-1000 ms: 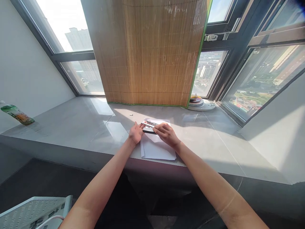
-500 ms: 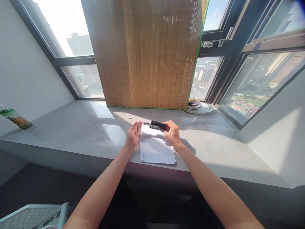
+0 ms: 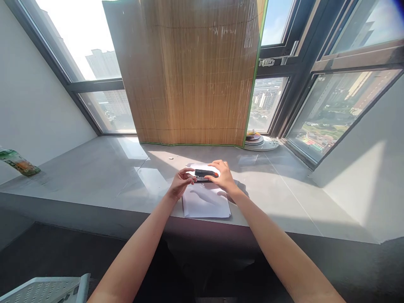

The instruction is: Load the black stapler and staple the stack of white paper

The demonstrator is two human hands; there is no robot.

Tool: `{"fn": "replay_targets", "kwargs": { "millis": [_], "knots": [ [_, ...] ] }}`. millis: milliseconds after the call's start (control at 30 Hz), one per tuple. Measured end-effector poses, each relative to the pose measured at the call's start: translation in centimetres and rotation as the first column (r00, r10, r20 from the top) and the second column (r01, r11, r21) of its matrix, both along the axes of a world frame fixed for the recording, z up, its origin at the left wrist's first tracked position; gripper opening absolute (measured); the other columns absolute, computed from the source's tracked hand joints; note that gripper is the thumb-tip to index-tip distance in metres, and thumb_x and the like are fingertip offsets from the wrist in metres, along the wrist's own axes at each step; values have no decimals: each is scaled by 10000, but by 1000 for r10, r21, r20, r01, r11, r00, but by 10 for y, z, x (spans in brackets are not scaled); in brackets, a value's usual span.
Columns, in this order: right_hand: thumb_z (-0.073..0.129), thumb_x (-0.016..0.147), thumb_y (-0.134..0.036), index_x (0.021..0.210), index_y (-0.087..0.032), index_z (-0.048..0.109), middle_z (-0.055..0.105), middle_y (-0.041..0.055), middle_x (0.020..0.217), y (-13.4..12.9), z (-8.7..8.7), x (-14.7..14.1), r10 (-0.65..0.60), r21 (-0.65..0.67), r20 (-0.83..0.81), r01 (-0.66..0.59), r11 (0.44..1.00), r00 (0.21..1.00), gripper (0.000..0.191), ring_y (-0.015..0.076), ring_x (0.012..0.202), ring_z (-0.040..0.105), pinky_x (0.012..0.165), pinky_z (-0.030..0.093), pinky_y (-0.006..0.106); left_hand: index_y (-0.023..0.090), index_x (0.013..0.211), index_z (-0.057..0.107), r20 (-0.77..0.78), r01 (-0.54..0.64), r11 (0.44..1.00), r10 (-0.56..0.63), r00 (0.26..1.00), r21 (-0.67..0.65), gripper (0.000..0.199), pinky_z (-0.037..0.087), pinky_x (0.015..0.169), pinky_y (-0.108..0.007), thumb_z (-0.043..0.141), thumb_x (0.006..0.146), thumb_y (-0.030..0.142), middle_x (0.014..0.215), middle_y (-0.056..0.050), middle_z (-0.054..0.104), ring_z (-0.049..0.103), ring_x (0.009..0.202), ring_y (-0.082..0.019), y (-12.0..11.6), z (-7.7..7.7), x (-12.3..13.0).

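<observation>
A black stapler [image 3: 205, 173] with an orange part at its right end is held above white paper [image 3: 206, 204] on the grey sill. My right hand [image 3: 223, 176] grips the stapler's right end, fingers over the top and thumb below. At the stapler's left end, my left hand [image 3: 182, 182] is closed, its thumb and fingers pinching around that end. Whether something small is also between the left fingers is too small to tell. The paper lies near the sill's front edge, its top part behind the stapler.
A bamboo blind [image 3: 192, 75] hangs in front of the windows. Stacked plates [image 3: 257, 142] stand at the sill's back right. A green-labelled bottle [image 3: 19, 163] lies at the far left. A small white piece [image 3: 171, 158] sits behind my left hand. A pale plastic chair [image 3: 47, 288] is at lower left.
The stapler has come slightly lower and closer in my right hand. My left hand, open beside its end before, has closed at that end. The camera view has shifted slightly.
</observation>
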State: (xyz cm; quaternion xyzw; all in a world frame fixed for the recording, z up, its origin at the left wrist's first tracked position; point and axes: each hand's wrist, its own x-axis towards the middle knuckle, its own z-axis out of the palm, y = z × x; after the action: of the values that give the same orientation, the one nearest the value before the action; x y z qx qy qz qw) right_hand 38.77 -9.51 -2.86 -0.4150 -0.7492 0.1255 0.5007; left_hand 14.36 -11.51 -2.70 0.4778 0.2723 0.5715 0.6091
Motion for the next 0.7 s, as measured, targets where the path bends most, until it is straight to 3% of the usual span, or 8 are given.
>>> {"fn": "replay_targets", "kwargs": {
  "millis": [100, 200, 333, 433, 500, 567, 633, 700],
  "knots": [
    [825, 939, -384, 1258, -295, 788, 717, 111, 1276, -13, 11, -4, 116, 197, 64, -126, 972, 991, 333, 302, 1156, 638, 1064, 521, 538, 170, 1152, 810, -51, 86, 996, -84, 995, 30, 741, 560, 785, -341, 1099, 515, 413, 691, -46, 752, 750, 747, -238, -3, 0, 1],
    [717, 1030, -345, 1251, -316, 789, 719, 96, 1254, -25, 16, -13, 288, 298, 150, -321, 899, 946, 234, 262, 1147, 659, 1043, 534, 490, 164, 1117, 803, -117, 221, 975, -216, 969, 32, 728, 563, 760, -345, 1104, 498, 400, 663, -40, 733, 741, 704, -234, -5, -1, 1],
    [724, 1027, -422, 1189, -321, 808, 735, 97, 1302, -36, 16, -23, 355, 313, 256, -424, 850, 899, 209, 276, 1200, 645, 1030, 555, 484, 186, 1054, 762, -146, 268, 963, -263, 954, 16, 650, 531, 655, -290, 1096, 529, 377, 763, -55, 765, 720, 660, -197, -7, 0, 0],
    [743, 1019, -394, 1171, -333, 808, 792, 68, 1202, -40, 13, -31, 354, 308, 318, -449, 839, 880, 176, 264, 1129, 681, 1013, 568, 478, 194, 1058, 746, -142, 265, 964, -262, 954, 3, 648, 493, 600, -258, 1093, 543, 380, 721, -30, 744, 690, 606, -170, -9, 1, 0],
    [729, 1030, -341, 1184, -333, 800, 815, 49, 1120, -41, 12, -34, 357, 328, 278, -437, 837, 892, 170, 244, 1070, 705, 986, 579, 457, 180, 1071, 758, -120, 262, 965, -261, 958, -7, 674, 497, 616, -264, 1096, 531, 401, 707, -31, 738, 698, 618, -180, -10, 2, 1],
    [736, 1022, -344, 1196, -326, 793, 819, 51, 1106, -38, 16, -30, 343, 335, 183, -386, 859, 921, 184, 246, 1042, 715, 959, 588, 456, 166, 1122, 768, -68, 225, 974, -226, 972, -20, 749, 542, 727, -303, 1107, 499, 407, 791, -72, 773, 762, 765, -244, -10, 4, 1],
    [739, 1011, -376, 1198, -308, 783, 815, 70, 1115, -26, 24, -15, 243, 292, 41, -244, 925, 969, 205, 263, 1023, 714, 927, 590, 471, 162, 1139, 768, 11, 140, 990, -140, 990, -21, 758, 554, 904, -363, 1100, 515, 434, 864, -104, 793, 784, 958, -310, -9, 6, 0],
    [746, 983, -422, 1177, -273, 764, 807, 89, 1106, -3, 35, 13, 36, 167, -100, -19, 986, 994, 246, 276, 991, 707, 885, 584, 468, 182, 1088, 762, 94, 29, 1000, -28, 995, -10, 631, 522, 1011, -394, 1048, 627, 503, 817, -82, 777, 771, 1016, -306, -6, 8, -2]
  ]
}}
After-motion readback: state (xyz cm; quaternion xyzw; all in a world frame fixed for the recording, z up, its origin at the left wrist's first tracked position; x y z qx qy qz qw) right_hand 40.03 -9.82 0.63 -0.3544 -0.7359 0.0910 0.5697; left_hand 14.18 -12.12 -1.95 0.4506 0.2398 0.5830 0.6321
